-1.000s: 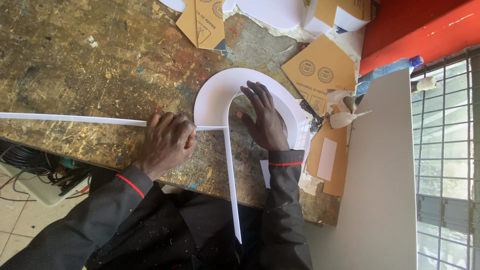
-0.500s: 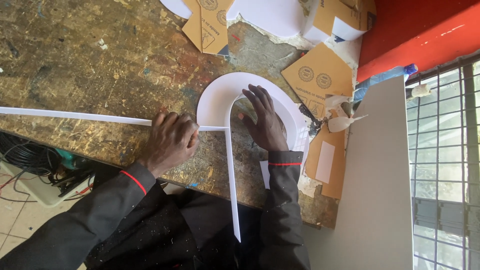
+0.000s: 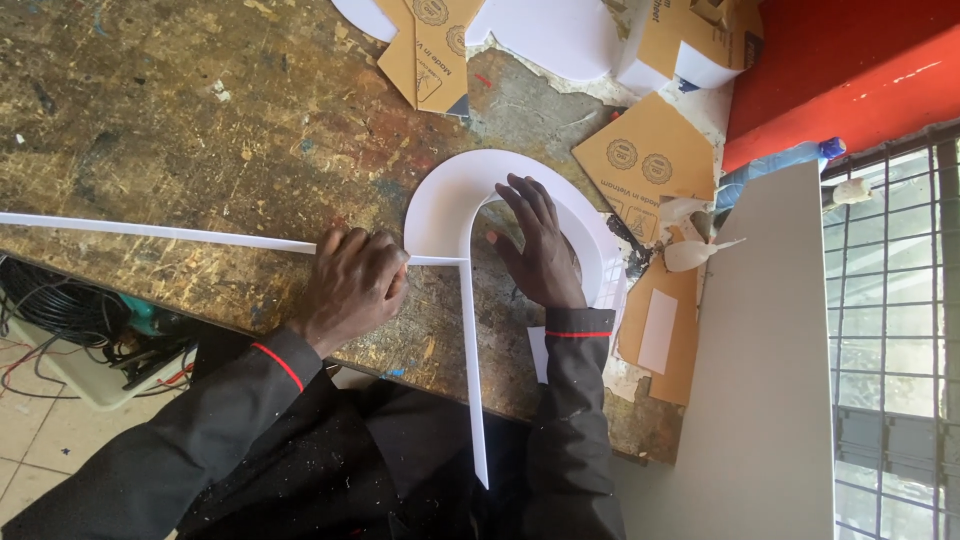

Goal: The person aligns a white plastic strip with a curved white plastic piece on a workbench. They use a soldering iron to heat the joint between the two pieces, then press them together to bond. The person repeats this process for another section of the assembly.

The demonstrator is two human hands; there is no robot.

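A workshop: a scarred, paint-stained workbench (image 3: 200, 120) strewn with cardboard offcuts (image 3: 645, 165), cables (image 3: 70, 310) tangled below.

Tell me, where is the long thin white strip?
In the head view the long white strip lies across the left of the worn wooden table, running under the left hand toward the white curved piece.

The left hand (image 3: 355, 285) covers part of the long white strip (image 3: 160, 232), whose far end leaves the picture's left edge; the right hand (image 3: 540, 245) hides part of the white arch (image 3: 440, 195); cardboard pieces (image 3: 435, 45) at the workbench's (image 3: 180, 120) far edge are cut off.
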